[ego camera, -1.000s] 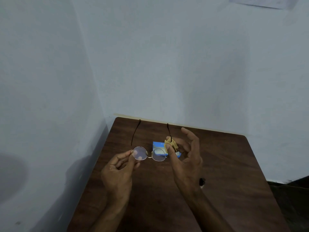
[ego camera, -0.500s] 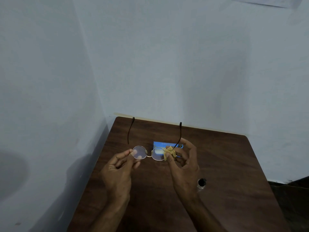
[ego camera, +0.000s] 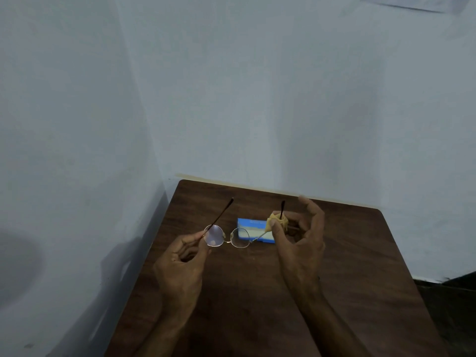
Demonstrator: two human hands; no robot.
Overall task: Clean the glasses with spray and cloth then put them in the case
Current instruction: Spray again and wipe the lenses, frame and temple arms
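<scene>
Round thin-rimmed glasses (ego camera: 239, 237) hang above the dark wooden table (ego camera: 360, 266), temples unfolded and pointing away from me. My left hand (ego camera: 181, 264) pinches the left lens rim at its outer edge. My right hand (ego camera: 300, 243) pinches a small yellow cloth (ego camera: 278, 222) around the right temple, a little behind the right lens; its other fingers are spread. A blue case (ego camera: 253, 224) lies on the table behind the glasses. The spray bottle is hidden behind my right hand.
The table stands in a corner, with pale walls (ego camera: 231, 99) along its left and far sides. The floor (ego camera: 453, 305) drops off dark to the right of the table.
My right hand slid the cloth from the right lens back along the right temple. The glasses tilted slightly; the left hand kept its hold.
</scene>
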